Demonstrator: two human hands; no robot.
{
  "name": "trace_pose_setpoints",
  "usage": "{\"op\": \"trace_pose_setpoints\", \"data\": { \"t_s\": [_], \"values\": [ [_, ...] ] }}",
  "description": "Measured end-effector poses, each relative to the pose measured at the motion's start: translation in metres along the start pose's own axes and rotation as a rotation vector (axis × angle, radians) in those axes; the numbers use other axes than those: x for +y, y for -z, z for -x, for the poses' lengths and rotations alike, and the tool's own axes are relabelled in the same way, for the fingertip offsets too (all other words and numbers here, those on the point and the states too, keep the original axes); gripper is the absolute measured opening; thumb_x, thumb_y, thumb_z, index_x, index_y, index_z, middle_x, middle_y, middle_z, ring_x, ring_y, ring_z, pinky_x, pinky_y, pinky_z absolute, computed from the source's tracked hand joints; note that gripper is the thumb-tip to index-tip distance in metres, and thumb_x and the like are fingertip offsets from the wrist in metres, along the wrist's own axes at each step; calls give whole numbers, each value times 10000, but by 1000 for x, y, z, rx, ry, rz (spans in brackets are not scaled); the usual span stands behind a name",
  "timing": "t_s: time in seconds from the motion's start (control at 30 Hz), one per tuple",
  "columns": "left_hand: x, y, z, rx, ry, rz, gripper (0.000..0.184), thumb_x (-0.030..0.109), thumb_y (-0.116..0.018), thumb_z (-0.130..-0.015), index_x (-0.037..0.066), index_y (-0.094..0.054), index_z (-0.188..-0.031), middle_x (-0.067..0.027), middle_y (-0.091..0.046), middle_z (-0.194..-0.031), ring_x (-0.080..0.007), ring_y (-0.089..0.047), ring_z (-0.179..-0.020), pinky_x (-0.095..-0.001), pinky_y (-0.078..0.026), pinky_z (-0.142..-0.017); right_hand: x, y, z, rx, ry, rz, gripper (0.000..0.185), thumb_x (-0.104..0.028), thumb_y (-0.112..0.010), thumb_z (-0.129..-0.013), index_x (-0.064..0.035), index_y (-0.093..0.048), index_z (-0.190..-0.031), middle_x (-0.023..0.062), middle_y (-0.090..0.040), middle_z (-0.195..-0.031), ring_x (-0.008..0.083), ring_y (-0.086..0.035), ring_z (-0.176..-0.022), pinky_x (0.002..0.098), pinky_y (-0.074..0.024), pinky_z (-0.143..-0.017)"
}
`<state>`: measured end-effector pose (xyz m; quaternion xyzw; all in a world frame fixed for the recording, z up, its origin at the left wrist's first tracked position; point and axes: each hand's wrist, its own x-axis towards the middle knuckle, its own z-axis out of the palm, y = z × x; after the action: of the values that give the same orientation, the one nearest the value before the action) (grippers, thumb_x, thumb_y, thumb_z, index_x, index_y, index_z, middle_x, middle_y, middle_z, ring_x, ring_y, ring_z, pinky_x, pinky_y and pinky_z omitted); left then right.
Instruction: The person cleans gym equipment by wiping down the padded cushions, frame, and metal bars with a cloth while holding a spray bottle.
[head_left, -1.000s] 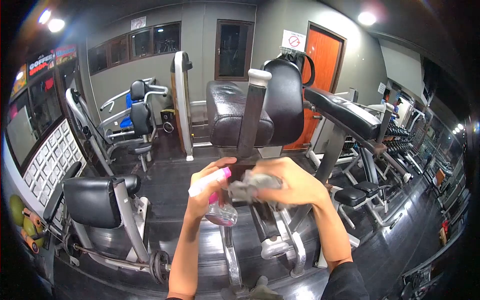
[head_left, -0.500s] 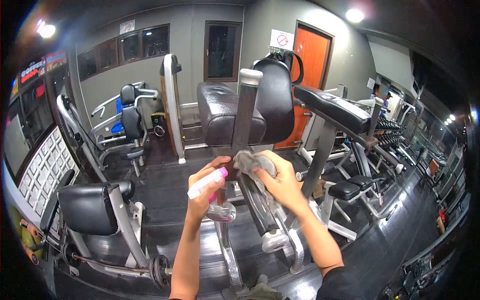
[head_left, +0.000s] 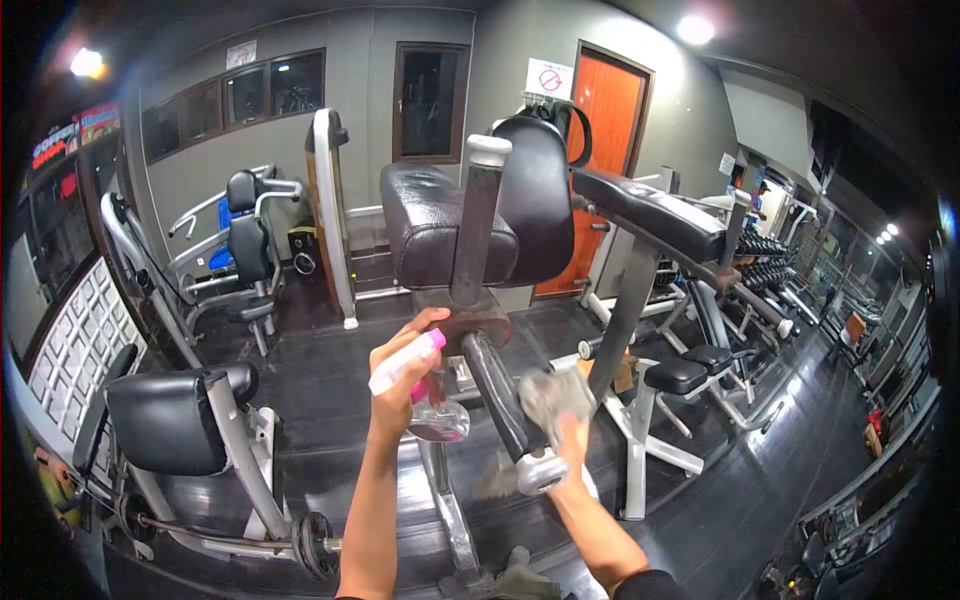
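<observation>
My left hand [head_left: 392, 375] is wrapped round a clear spray bottle [head_left: 440, 422] with a white and pink trigger head, just left of the machine's post. A crumpled grey cloth [head_left: 552, 400] is in my right hand [head_left: 572, 450], blurred by motion, beside the lower end of a dark padded bar [head_left: 492, 392]. Whether the cloth touches the bar I cannot tell. A metal-capped upright handle [head_left: 480, 220] rises above the bar, in front of the black seat pad [head_left: 430, 225] and backrest [head_left: 540, 195].
To the left stands a machine with a black pad [head_left: 165, 425] and a weight plate [head_left: 318, 545] low on its bar. A padded bench [head_left: 650, 210] slopes down at the right, with dumbbell racks [head_left: 762, 260] behind it. An orange door [head_left: 610, 130] is at the back.
My right hand has moved down with the cloth, from the top of the padded bar to near its lower end. The left hand keeps its hold on the spray bottle.
</observation>
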<state>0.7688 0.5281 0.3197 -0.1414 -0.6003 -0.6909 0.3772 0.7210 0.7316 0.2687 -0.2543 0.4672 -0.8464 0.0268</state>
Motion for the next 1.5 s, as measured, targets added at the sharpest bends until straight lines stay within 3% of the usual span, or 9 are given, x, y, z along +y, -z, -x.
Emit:
{"op": "trace_pose_setpoints", "data": {
  "t_s": [0.17,0.4,0.47,0.57,0.8,0.9,1.03,1.27,1.5],
  "values": [
    [8,-3,0,-13,-16,-96,255,149,-547,-834,-85,-610,-754,-253,-590,-1287,-139,-606,-540,-247,-471,-491,-69,-43,-88,-482,222,641,271,-256,-669,-900,-6,-673,-1004,27,-633,-750,76,-556,-713,278,-461,-643],
    [-9,8,-7,-21,-156,-123,238,144,-561,-801,-77,-620,-740,-252,-600,-1276,-157,-642,-723,-266,-481,-659,-144,-95,-118,-1215,203,1154,351,-337,-695,-788,-54,-735,-991,172,-704,-810,291,-693,-745,372,-537,-692],
    [-8,13,-8,-78,-200,-263,246,156,-567,-802,-67,-613,-709,-267,-605,-1264,-164,-651,-761,-280,-490,-661,-166,-109,-105,-1509,-152,1319,427,-415,-723,-714,-65,-752,-957,167,-707,-801,303,-699,-772,400,-545,-699],
    [3,5,-6,-46,-129,-222,247,162,-575,-798,-56,-607,-686,-279,-609,-1252,-180,-665,-812,-296,-497,-680,-175,-117,-83,-1581,163,1484,355,-384,-727,-739,-69,-742,-901,161,-688,-738,325,-674,-706,406,-525,-661],
    [-3,2,-2,6,-52,-96,295,165,-570,-809,-113,-651,-868,-265,-596,-1272,-264,-617,-1080,-340,-443,-959,-118,-113,-133,-1294,410,1423,307,-331,-733,-743,-79,-751,-916,150,-696,-741,326,-693,-705,400,-556,-666],
    [-2,5,-6,-29,-107,-56,293,174,-575,-815,-111,-640,-836,-259,-593,-1283,-243,-618,-1075,-314,-464,-918,-134,-111,-109,-1251,343,1499,298,-329,-730,-746,-71,-751,-895,148,-694,-728,322,-692,-696,397,-552,-662],
    [-5,10,-5,-69,-102,-143,279,179,-584,-829,-95,-625,-791,-236,-599,-1285,-158,-646,-720,-260,-484,-555,-171,-108,-83,-1473,26,1453,276,-311,-729,-756,-53,-730,-853,132,-690,-739,318,-672,-690,414,-522,-623],
    [-4,4,-2,-22,-24,-60,282,172,-602,-843,-107,-624,-807,-208,-601,-1292,-133,-595,-501,-245,-459,-451,-188,-75,-57,-1501,475,1190,248,-274,-767,-693,-71,-691,-815,71,-577,-763,313,-634,-676,411,-505,-608],
    [-7,-1,-2,14,-53,-73,373,218,-584,-835,-139,-634,-929,-217,-620,-1237,-141,-572,-434,-261,-466,-389,-101,27,-34,-773,737,557,238,-261,-847,-625,-192,-810,-849,2,-551,-670,163,-536,-560,285,-374,-500]
  ]
}}
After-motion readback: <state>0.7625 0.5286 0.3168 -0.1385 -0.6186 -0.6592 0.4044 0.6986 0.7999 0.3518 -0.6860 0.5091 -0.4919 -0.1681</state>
